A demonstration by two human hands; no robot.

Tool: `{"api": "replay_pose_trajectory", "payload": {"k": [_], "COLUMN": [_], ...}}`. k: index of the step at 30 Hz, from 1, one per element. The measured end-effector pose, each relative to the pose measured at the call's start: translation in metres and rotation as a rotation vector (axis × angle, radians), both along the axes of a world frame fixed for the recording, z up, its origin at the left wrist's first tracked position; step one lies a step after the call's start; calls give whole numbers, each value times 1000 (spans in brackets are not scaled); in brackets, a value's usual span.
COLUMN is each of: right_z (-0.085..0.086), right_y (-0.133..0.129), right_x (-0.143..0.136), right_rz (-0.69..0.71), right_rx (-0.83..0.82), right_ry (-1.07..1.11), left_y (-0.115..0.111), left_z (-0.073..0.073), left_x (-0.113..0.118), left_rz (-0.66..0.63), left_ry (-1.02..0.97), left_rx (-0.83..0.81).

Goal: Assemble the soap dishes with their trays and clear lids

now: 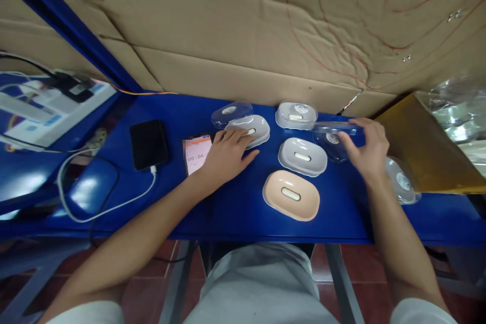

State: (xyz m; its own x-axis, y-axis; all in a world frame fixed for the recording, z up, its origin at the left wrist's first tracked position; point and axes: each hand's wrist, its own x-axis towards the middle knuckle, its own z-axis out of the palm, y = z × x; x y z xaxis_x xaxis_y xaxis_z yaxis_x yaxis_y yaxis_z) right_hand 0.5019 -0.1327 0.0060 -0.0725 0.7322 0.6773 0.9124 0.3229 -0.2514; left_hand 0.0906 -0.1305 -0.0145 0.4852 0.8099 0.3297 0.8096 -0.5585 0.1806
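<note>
My left hand [228, 157] lies with spread fingers over the near left edge of a white oval dish [259, 126], its fingertips touching it. My right hand [368, 144] pinches a clear lid [334, 128] by its right end, tilted nearly edge-on. Below that lid, another clear lid [331, 147] with a round label rests on the blue table. A lidded white dish [295, 115] stands at the back, an uncovered white dish [302, 156] in the middle, and a peach dish [291, 195] nearest me. One more clear lid [232, 113] lies behind the left dish.
A phone [197, 149] showing a timer and a black device [149, 145] with a white cable lie at the left. Farther left is a power strip [56, 111]. At the right are a labelled clear lid [400, 182] and a brown box [421, 147] holding clear plastic pieces. Cardboard [228, 25] stands behind.
</note>
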Motion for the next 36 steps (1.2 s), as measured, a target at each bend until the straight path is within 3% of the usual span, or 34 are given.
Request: {"api": "replay_pose_trajectory", "payload": {"k": [3, 7, 10, 15, 20, 29, 33, 36], "right_z": [-12, -23, -17, -5, -12, 5, 12, 16], "right_y": [9, 20, 32, 61, 83, 86, 79, 69], "right_x": [19, 25, 5, -48, -66, -49, -56, -68], "right_rz": [-77, -69, 7, 253, 271, 317, 186, 232], "right_rx": [-19, -52, -79, -259, -393, -454, -409, -368], "right_ry": [-19, -79, -148, -266, -253, -287, -373, -366], "left_y": [3, 6, 2, -6, -5, -3, -4, -4], "left_z": [-4, -5, -5, -6, -7, -6, -6, -6], "left_x": [0, -1, 2, 7, 2, -1, 0, -1], "left_rz": [17, 7, -39, -121, -148, -161, -189, -203], "left_ry": [-14, -42, -62, -105, -132, -156, -115, -115], "left_rx": [-27, -31, -33, -26, -35, -94, -80, -80]}}
